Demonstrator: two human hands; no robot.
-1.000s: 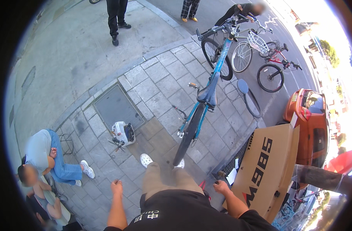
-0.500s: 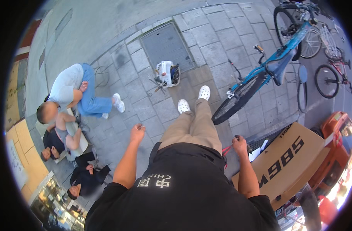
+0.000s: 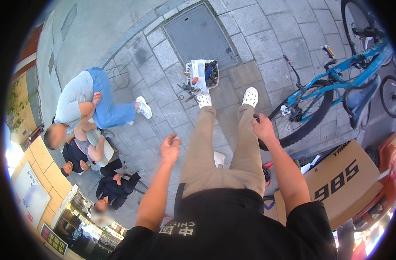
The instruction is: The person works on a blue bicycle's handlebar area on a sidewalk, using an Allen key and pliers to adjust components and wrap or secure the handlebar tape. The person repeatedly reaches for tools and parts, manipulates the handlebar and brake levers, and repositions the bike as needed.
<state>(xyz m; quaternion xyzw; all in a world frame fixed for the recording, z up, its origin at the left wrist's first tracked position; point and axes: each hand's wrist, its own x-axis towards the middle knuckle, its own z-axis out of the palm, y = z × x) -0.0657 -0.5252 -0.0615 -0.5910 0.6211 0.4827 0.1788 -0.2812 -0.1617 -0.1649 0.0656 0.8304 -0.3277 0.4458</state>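
Note:
My left hand (image 3: pixel 170 148) hangs in front of me over the paving with its fingers curled in; what they hold, if anything, does not show. My right hand (image 3: pixel 264 127) is lowered over my right shin, its fingers closed around something small and dark that I cannot make out. By my left shoe (image 3: pixel 204 100) sits a white plastic container (image 3: pixel 199 68) with tools and dark parts in it. To the right of my right hand a blue bicycle (image 3: pixel 358 73) lies or leans, its rear wheel (image 3: pixel 308 117) nearest to me.
A large cardboard box (image 3: pixel 343 177) stands at my right. Behind it is an orange vehicle (image 3: pixel 389 167). On the left a person in blue jeans (image 3: pixel 109 102) sits bent forward, with others seated nearby. A metal cover (image 3: pixel 198 32) is set in the paving ahead.
My legs have moved apart and I stand closer to the container. My right hand has swung forward and inward, and my left hand has moved slightly right. The bicycle appears farther right.

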